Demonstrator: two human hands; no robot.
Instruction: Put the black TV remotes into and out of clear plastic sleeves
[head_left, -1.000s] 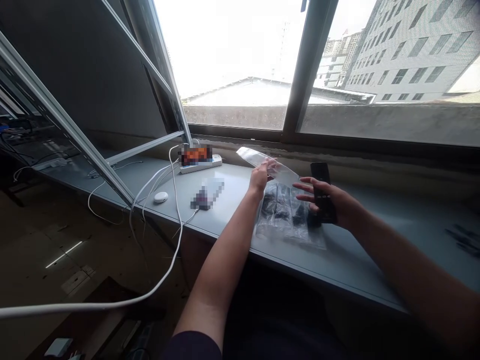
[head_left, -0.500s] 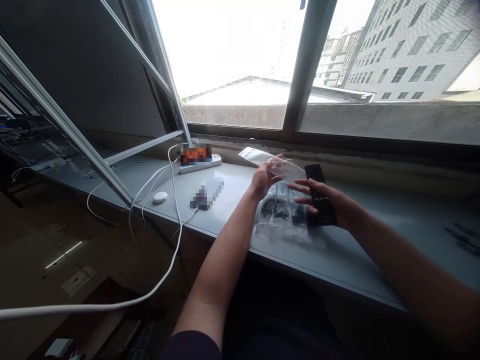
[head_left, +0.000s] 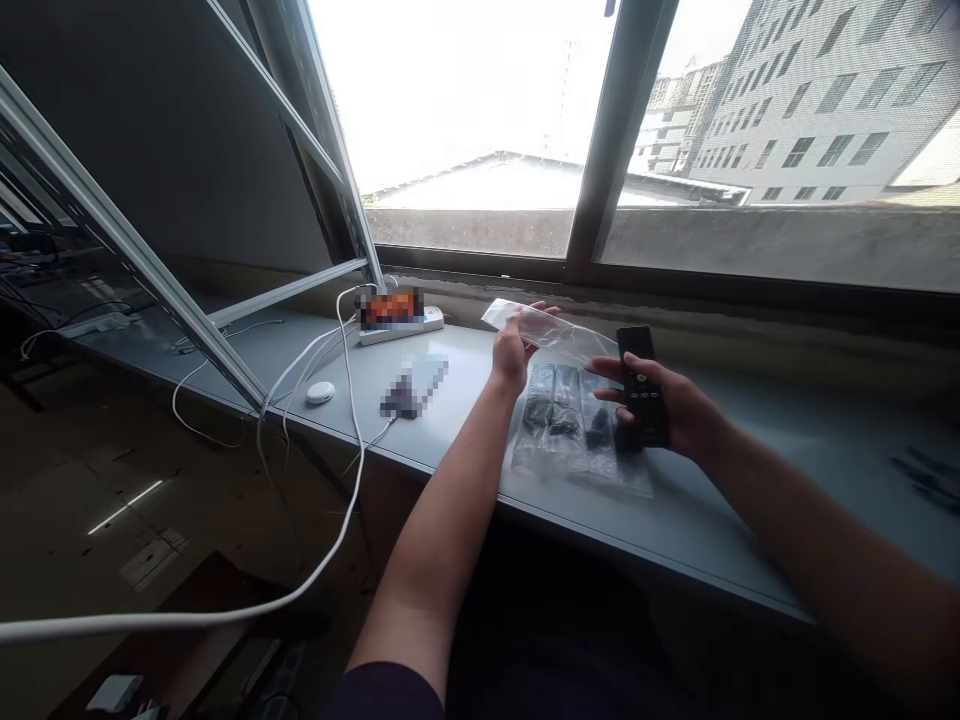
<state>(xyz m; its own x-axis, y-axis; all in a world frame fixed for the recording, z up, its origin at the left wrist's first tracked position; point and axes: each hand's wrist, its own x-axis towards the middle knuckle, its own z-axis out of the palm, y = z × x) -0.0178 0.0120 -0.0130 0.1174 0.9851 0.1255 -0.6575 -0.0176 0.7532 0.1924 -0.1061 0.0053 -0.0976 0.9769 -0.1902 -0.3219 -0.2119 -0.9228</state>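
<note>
A clear plastic bag [head_left: 559, 330] is gripped by my left hand [head_left: 511, 355] and stretches slackly toward the right, above the desk. In my right hand [head_left: 679, 405] is a black remote control [head_left: 641, 385], held upright with its buttons facing me. The bag's right end comes close to the fingers of that hand; whether they touch cannot be told. Below and between my hands, several dark items in clear plastic bags [head_left: 566, 420] lie side by side on the desk. The kind of those items is hard to make out through the plastic.
The grey desk [head_left: 720, 520] runs along the window sill. To the left are a white power strip [head_left: 401, 328], a round white puck [head_left: 320, 393], a blurred-out device [head_left: 412, 388] and a white cable [head_left: 349, 500]. A metal frame [head_left: 150, 245] slants at the left; dark objects [head_left: 930, 475] lie far right.
My left hand has shifted slightly with the bag, its fingers now less spread. The remote in my right hand has turned a little more upright, showing its buttons more clearly.
</note>
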